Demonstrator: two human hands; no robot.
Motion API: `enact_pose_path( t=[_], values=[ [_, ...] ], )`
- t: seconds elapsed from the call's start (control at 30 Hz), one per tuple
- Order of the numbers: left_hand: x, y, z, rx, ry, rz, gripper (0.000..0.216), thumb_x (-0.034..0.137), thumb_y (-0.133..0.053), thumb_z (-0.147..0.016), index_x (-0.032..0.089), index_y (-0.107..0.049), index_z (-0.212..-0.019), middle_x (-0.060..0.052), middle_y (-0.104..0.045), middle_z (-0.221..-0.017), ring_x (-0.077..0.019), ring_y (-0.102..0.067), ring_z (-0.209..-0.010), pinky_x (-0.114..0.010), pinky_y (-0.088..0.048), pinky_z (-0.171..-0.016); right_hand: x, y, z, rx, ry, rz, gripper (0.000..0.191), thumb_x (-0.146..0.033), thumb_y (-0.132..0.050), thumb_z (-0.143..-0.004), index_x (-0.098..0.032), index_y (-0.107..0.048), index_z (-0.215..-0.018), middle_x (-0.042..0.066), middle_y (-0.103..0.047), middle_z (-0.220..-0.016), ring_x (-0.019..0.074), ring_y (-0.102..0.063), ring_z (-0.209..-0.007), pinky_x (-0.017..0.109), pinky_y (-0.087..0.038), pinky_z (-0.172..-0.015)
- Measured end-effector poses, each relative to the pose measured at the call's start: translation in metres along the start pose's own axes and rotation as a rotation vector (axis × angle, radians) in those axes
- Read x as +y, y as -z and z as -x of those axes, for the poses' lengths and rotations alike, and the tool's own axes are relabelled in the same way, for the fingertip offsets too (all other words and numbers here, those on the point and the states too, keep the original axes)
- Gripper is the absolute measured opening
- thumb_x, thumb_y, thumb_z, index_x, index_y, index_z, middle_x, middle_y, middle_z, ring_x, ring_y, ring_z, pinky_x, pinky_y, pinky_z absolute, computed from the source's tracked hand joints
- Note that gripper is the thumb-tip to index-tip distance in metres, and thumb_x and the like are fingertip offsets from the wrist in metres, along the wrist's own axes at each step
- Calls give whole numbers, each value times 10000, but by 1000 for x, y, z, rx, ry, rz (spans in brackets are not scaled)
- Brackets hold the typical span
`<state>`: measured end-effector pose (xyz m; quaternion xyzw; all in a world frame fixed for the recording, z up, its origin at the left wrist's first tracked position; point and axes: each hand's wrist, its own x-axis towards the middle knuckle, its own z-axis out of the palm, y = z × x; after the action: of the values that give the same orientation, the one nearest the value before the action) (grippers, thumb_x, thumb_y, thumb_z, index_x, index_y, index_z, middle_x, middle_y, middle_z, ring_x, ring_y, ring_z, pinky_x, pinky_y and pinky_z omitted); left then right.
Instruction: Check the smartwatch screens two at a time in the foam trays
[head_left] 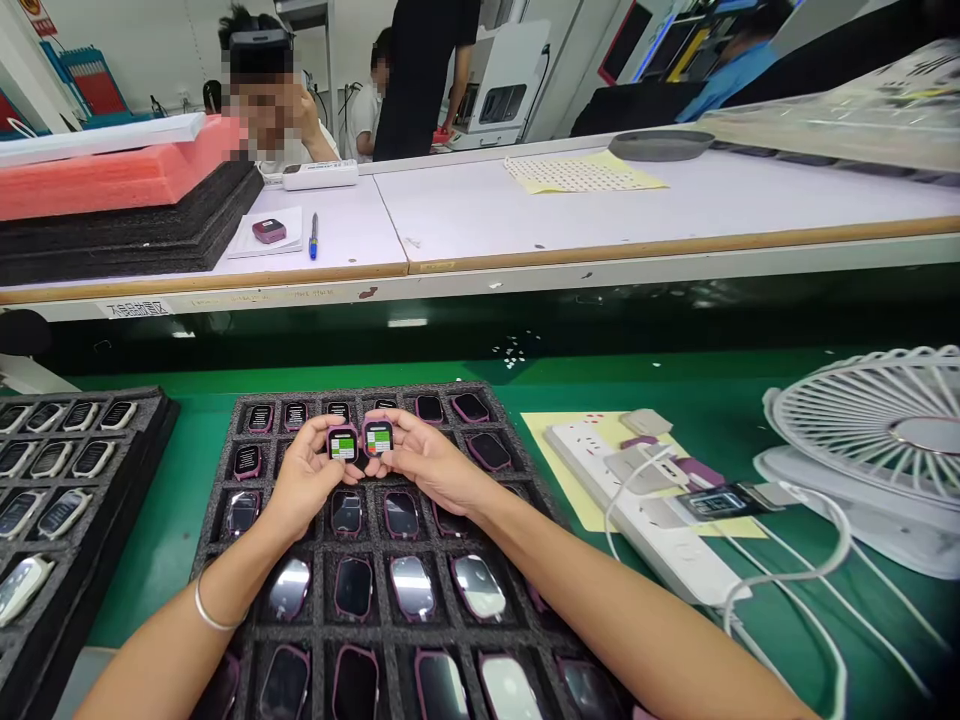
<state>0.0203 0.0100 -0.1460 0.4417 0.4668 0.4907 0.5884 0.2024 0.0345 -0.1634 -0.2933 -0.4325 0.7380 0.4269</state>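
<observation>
Purple casings are seen on two small watches held up side by side over the far part of a black foam tray (382, 632). The left watch (343, 445) is gripped between the thumb and curled fingers of the left hand (300, 482); the right watch (378, 438) is pinched in the same way by the right hand (424, 458). Both hands are closed to the width of the watches, and both screens are lit with green and white panels. Whether the two casings touch cannot be told. More watches are set in rows in the tray's compartments, some partly covered by the hands and forearms. A white bangle (206, 612) is worn on the left wrist. At the left, a second foam tray (131, 460) is filled with pale-framed watches. On the green table (191, 430), a white power strip (686, 560) is laid partly over a yellow sheet (600, 425), and a white fan (885, 430) is stood at the right.
</observation>
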Motion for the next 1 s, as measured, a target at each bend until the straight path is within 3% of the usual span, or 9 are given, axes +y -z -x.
enact_pose_path(
  t=[0.1,0.23,0.53,0.77,1.0],
  values=[
    [0,0,1,0,11,-36,384,240,-741,-704,189,-570,-1044,-25,-666,-987,-97,-674,-572,-233,-548,-559,0,-1,0,29,-16,28,411,-128,-722,-755,-205,-586,-1135,-23,-673,-819,108,-667,-606,247,-483,-596],
    [1,1,2,4,56,10,339,422,-680,-802,181,-587,-1021,-10,-658,-871,-127,-682,-560,-262,-556,-553,1,0,0,45,-72,-22,290,-323,-683,-852,-192,-595,-1095,-13,-663,-755,123,-655,-552,253,-459,-550],
    [4,0,4,-27,82,53,348,191,-633,-701,193,-602,-1048,-16,-680,-979,-144,-712,-611,-286,-581,-614,0,-1,0,53,-38,5,370,-270,-801,-752,-204,-622,-1069,-24,-662,-820,95,-637,-581,247,-474,-580],
    [3,-1,6,-33,94,53,346,187,-627,-698,192,-602,-1043,-26,-691,-980,-153,-716,-614,-290,-588,-616,4,0,-1,82,-34,56,349,-335,-788,-779,-202,-615,-1051,-46,-623,-736,86,-588,-535,246,-455,-546],
    [4,0,5,-35,82,57,313,232,-661,-743,189,-597,-1047,-33,-688,-984,-145,-708,-606,-293,-592,-606,-1,-3,2,53,-23,74,370,-162,-726,-746,-207,-600,-1091,-31,-644,-805,93,-620,-606,255,-454,-614]
  ],
)
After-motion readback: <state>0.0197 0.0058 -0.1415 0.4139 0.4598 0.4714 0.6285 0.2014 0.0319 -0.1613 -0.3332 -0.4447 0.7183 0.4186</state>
